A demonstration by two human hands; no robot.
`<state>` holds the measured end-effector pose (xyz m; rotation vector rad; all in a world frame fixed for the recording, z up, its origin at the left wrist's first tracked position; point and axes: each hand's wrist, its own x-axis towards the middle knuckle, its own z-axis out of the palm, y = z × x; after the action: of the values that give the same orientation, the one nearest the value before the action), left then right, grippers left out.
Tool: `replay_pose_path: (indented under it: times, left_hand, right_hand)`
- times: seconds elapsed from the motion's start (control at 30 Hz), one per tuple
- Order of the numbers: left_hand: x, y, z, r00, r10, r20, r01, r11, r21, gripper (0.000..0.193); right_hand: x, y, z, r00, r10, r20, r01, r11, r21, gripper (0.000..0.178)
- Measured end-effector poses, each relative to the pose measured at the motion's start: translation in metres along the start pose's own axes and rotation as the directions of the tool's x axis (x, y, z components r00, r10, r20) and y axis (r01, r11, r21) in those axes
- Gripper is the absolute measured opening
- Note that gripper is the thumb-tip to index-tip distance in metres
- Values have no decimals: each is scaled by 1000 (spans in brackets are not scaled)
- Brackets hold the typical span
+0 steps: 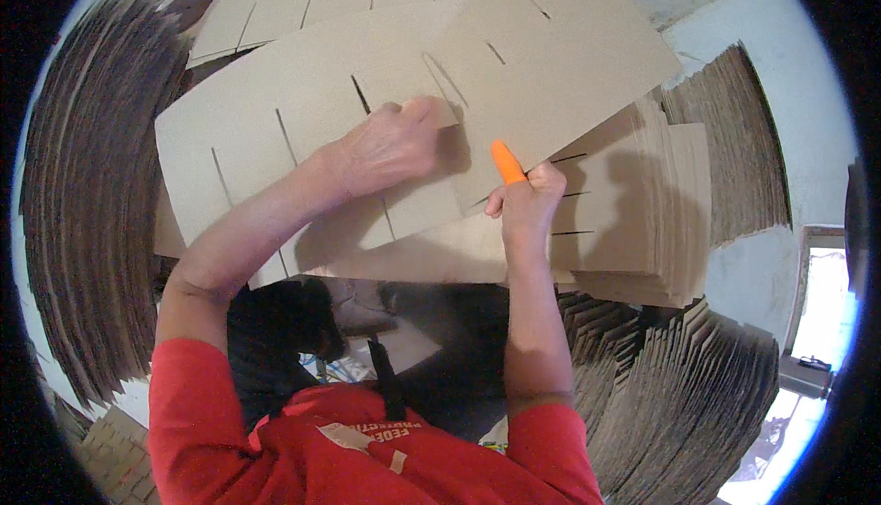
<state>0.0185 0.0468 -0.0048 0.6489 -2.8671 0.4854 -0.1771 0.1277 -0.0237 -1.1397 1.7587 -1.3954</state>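
Left hand [390,145] is curling tight, pinching a small cardboard flap [447,115] over the slotted sheet [248,110]. Right hand [530,204] is bending round the overlapping sheet's [578,42] lower edge, orange finger cover [507,162] lying on top; can't tell if gripping. Cardboard stack [633,202] is sitting right; darker piles [101,193] are flanking.

Left hand [390,144] curls — right hand [529,200] points (forward).

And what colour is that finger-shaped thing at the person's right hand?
The finger-shaped thing is bright orange, clearest in the head view.
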Motion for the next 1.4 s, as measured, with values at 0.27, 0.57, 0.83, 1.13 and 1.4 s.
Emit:
replay_pose_path:
  times: [0.27, 0.57, 0.83, 1.13, 1.4]
  left_hand:
    - [-8, -9, 3, 992, -33, -119, 26, 998, -64, 30]
    - [-19, 44, -16, 992, 86, -91, -98, 985, -141, 23]
    - [-13, 21, 5, 926, -301, -227, 176, 878, -445, 48]
    - [39, -119, 75, 899, -430, 85, 429, 903, 24, 22]
    - [34, -120, 84, 909, -396, -132, 381, 916, -124, 12]
  right_hand:
    - [-6, -31, 5, 992, 95, 78, -104, 988, 115, 15]
    - [7, -15, -13, 994, -91, 58, 99, 984, -147, 14]
    - [-9, -27, -7, 997, 74, -2, -74, 997, -20, 16]
    - [4, 2, -9, 999, -29, 23, 33, 987, -157, 19]
    - [2, 0, -8, 997, -75, 28, 78, 989, -126, 19]
